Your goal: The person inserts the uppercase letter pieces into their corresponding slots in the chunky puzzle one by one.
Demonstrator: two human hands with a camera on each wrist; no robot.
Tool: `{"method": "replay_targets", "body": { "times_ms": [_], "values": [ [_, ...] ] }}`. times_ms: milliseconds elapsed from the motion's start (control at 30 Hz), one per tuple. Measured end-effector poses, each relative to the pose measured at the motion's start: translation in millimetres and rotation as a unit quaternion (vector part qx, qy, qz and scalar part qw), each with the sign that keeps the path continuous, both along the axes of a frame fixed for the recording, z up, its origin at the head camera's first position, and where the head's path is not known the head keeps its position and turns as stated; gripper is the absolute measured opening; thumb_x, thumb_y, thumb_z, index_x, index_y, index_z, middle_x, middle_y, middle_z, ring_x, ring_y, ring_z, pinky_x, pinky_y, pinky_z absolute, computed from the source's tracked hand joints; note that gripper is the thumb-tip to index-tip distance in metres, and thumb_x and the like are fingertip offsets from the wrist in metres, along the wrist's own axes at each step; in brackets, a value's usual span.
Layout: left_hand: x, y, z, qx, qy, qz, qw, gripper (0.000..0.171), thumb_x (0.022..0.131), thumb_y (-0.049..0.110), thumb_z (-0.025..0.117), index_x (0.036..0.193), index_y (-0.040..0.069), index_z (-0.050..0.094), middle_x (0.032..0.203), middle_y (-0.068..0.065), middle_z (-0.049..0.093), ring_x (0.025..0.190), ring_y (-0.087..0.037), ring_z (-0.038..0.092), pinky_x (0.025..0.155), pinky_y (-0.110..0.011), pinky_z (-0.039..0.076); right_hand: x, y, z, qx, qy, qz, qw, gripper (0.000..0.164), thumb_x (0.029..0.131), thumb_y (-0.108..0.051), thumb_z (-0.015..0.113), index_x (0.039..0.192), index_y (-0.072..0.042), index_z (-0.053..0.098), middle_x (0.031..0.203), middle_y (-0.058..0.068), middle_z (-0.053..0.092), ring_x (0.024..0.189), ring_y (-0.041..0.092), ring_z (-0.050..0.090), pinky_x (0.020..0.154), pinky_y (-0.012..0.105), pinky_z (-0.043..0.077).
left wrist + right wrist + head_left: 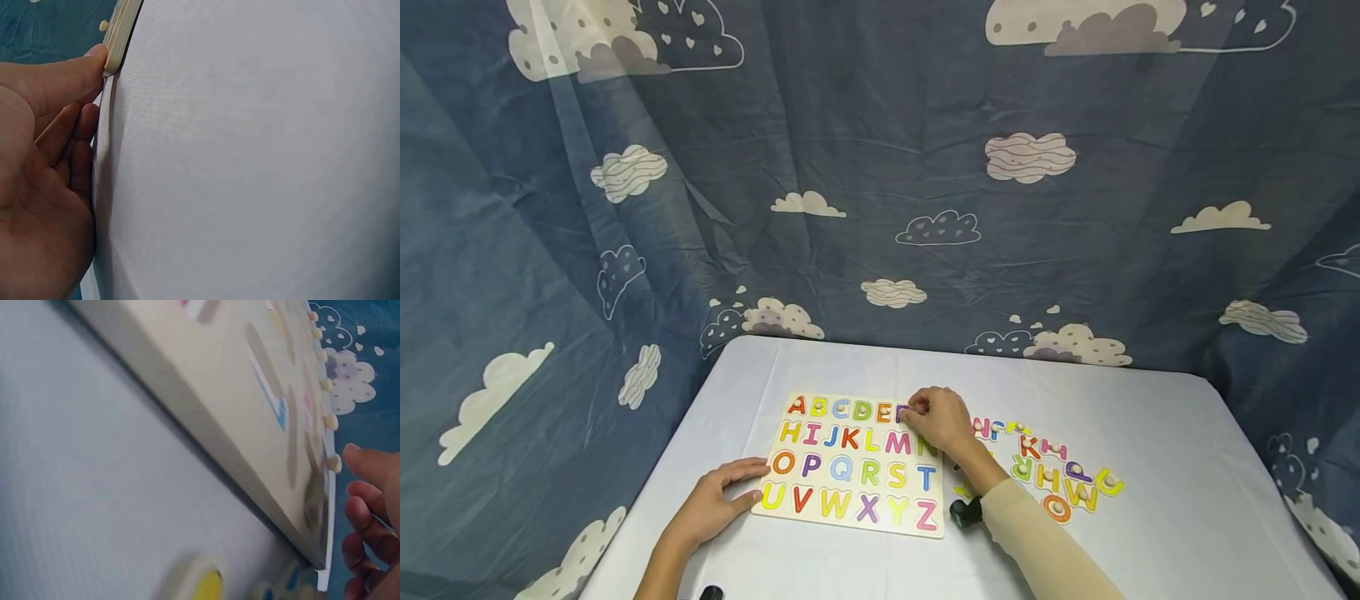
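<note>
A wooden alphabet puzzle board [853,525] lies on the white table. Its top row holds letters with small knobs, while the lower rows show coloured letters printed in their recesses. My left hand [707,504] rests at the board's left side, its straight thumb [69,78] touching the edge near the lower corner. Over the upper right corner is my right hand [943,421], partly covering the purple F [900,413] and hiding the spot beside it. In the right wrist view, its thumb [369,464] is close to the endmost knob [335,464], with a small gap.
Several loose knobbed letters lie right of the board, among them an orange O [1057,509], a yellow W [1082,497] and a red K [1029,447]. My right forearm crosses in front of some. A dark cloud-patterned cloth [850,167] hangs behind the white table [1187,500].
</note>
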State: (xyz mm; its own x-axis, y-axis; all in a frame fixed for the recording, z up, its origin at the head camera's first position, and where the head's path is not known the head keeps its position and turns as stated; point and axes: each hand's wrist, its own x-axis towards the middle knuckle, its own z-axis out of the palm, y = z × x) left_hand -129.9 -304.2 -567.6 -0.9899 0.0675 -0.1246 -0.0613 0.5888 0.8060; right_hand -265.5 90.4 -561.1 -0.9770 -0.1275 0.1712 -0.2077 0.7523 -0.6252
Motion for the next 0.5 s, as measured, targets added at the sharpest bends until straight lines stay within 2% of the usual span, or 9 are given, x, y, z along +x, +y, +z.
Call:
{"method": "replay_targets", "body": {
  "times_ms": [100, 267, 500],
  "values": [
    [0.5, 0.5, -0.4, 0.002, 0.000, -0.001, 1.0000, 0.036, 0.087, 0.015, 0.081, 0.122, 0.023, 0.077, 0.144, 0.000, 0.064, 0.147, -0.035, 0.045, 0.123, -0.061, 0.030, 1.3, 7.9, 4.7, 0.001, 0.013, 0.002, 1.000, 0.022, 0.086, -0.034, 0.084, 0.097, -0.015, 0.080, 0.076, -0.006, 0.064, 0.076, 0.015, 0.053, 0.078, 0.037, 0.048],
    [1.0, 1.3, -0.7, 0.004, -0.002, -0.001, 1.0000, 0.037, 0.086, 0.013, 0.082, 0.122, 0.022, 0.077, 0.143, 0.001, 0.065, 0.147, -0.034, 0.046, 0.124, -0.059, 0.030, 2.9, 26.7, 13.7, 0.003, 0.012, -0.006, 1.000, 0.021, 0.089, -0.034, 0.082, 0.101, -0.016, 0.081, 0.079, -0.005, 0.063, 0.076, 0.016, 0.050, 0.069, 0.032, 0.042],
    [-0.3, 0.9, -0.6, 0.006, -0.005, 0.004, 1.0000, 0.036, 0.086, 0.016, 0.083, 0.122, 0.023, 0.077, 0.143, 0.000, 0.064, 0.147, -0.034, 0.046, 0.124, -0.060, 0.030, 4.3, 58.2, 24.1, 0.003, 0.006, -0.004, 1.000, 0.015, 0.092, -0.028, 0.080, 0.101, -0.016, 0.081, 0.084, -0.003, 0.067, 0.088, 0.023, 0.054, 0.077, 0.035, 0.043]
  ]
}}
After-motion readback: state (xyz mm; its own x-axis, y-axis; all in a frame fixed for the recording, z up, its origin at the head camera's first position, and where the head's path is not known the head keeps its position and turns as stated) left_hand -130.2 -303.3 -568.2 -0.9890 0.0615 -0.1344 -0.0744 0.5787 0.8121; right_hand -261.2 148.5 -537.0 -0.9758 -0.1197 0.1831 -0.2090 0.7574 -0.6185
